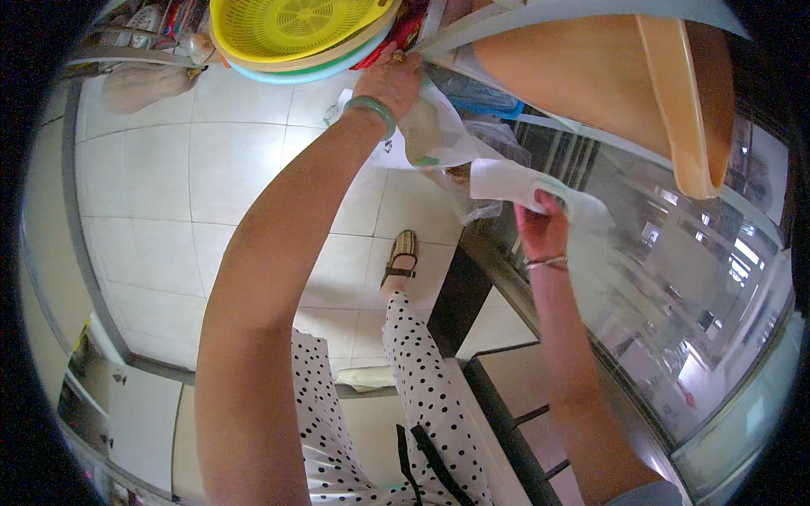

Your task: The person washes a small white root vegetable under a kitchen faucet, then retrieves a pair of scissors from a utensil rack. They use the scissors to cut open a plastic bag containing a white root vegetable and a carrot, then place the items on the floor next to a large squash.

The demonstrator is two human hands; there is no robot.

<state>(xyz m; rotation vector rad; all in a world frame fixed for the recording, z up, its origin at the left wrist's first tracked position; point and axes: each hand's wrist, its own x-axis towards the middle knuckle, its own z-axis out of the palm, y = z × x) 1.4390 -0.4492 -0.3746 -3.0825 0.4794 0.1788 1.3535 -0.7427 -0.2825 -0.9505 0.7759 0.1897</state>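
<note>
My left hand (pixel 392 83), with a green bangle at its wrist, reaches to the far side beside the stacked baskets. Its fingers are curled by a red, shiny package (pixel 409 29); what they grip is hidden. Below that hand hangs a white plastic bag (pixel 439 135) with green marks. A clear, crumpled bag (pixel 481 198) with something brown inside lies against it. To the right, my right hand (pixel 542 221) pinches a loosely rolled white sheet (pixel 506 181), paper or cloth, at its lower edge, over the glass.
A yellow basket (pixel 299 25) sits on a stack of colored basins at the far side. A large orange-tan plastic container (pixel 582 67) stands at far right. The glass case (pixel 666 278) runs along my right. Pale floor tiles (pixel 245 160) and a white cabinet (pixel 139 430) lie left.
</note>
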